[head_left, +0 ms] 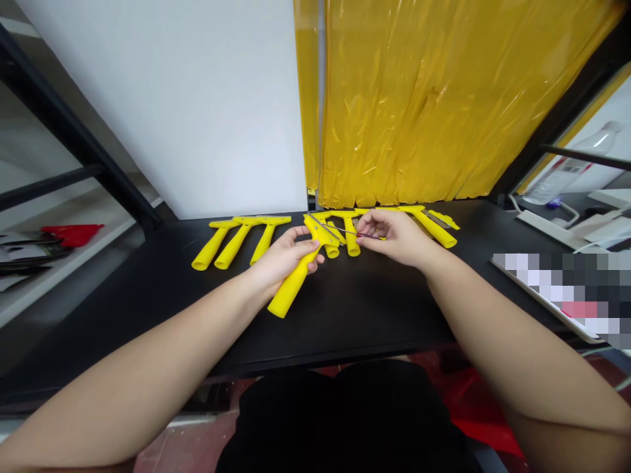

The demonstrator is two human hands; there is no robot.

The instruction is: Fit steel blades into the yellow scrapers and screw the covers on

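My left hand (282, 257) is closed round a yellow scraper (292, 284), whose hollow handle slants toward me. The scraper's head, with a metal strip and small screws, points up and away. In my right hand (394, 235) is a thin screwdriver (349, 232), pinched by its dark reddish handle. Its shaft reaches left to the scraper's head; whether the tip sits in a screw I cannot tell. Behind my hands lie more yellow scrapers, with one (353, 242) between them, several to the left including this scraper (234, 244), and another scraper (436, 228) at the right.
The black tabletop (335, 322) meets a white panel (197, 105) and a stack wrapped in yellow film (424, 105) at the back. Black frame posts (64, 118) stand at both sides. A plastic bottle (572, 167) leans at the right, above a pixelated flat item (557, 295).
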